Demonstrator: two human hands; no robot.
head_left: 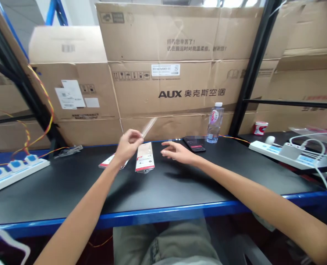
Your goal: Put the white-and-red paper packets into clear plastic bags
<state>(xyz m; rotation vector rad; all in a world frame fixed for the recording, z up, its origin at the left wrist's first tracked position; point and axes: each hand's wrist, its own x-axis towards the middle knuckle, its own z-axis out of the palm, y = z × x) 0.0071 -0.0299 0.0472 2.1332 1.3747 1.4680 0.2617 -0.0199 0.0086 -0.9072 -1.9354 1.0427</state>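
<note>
White power strip (14,170): lies on the black table (69,191), well left of my left fingers.
Tilted left packet (106,162): lies flat on the table just below my left fingers, and my wrist partly hides it.
My left hand (128,145): raised off the table, with thumb and fingertips pressed together in a pinch on the clear strip (149,127).
Blurred clear strip: slants up and to the right from my left fingertips.
Flat middle packet (145,157): white and red, lies on the table between my two sets of fingers.
My right hand (178,152): palm down, fingers loosely spread and holding nothing; I cannot tell if the fingertips touch the table.
Dark phone (194,144): lies just beyond my right fingers.
Clear water bottle (215,123): stands upright, past the phone from my right fingers.
</note>
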